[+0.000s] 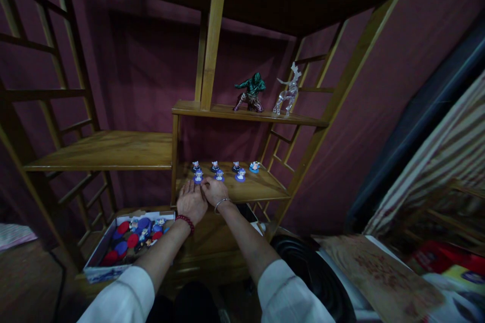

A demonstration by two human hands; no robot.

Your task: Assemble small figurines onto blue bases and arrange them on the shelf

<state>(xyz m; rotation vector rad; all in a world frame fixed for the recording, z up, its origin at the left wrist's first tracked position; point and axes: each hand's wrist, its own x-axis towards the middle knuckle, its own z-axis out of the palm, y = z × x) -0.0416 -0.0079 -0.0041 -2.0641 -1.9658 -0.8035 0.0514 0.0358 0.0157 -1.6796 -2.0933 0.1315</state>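
My left hand [192, 203], with a red bead bracelet at its wrist, rests at the front edge of the lower right shelf [253, 191]. Its fingers reach forward, slightly apart. Beside it, my right hand [214, 191], with a silver bangle, has curled fingers that meet the left hand; anything between them is hidden. Just beyond both sets of fingertips stands a small figurine [198, 176] on a purple base. To its right are two similar figurines, a middle one [219, 175] and a right one [240, 175]. Behind them is a row of small dark-based figurines [215, 166] and a blue-based figurine [254, 167].
An open box [93, 267] of figurines with red and blue bases sits low at left. On the shelf above stand a green-hooded crouching figure [252, 93] and a clear deer ornament [288, 92]. A wooden post [175, 159] borders the lower shelf at left.
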